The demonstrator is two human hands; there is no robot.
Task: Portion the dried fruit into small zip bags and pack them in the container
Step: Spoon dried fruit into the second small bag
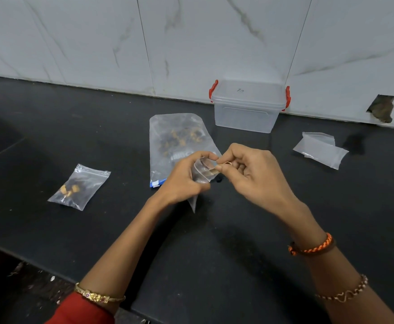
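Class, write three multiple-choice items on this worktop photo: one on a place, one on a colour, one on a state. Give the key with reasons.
1. Where does the filled small bag lie?
A. left of the hands
B. inside the container
C. against the wall

2. What colour are the container clips?
A. blue
B. red
C. green

3. What is the left hand doing?
A. lying flat
B. holding a small bag open
C. pressing the lid

Key: A, it lies on the counter at left; B, red clips at both ends; B, fingers curl round the bag's mouth.
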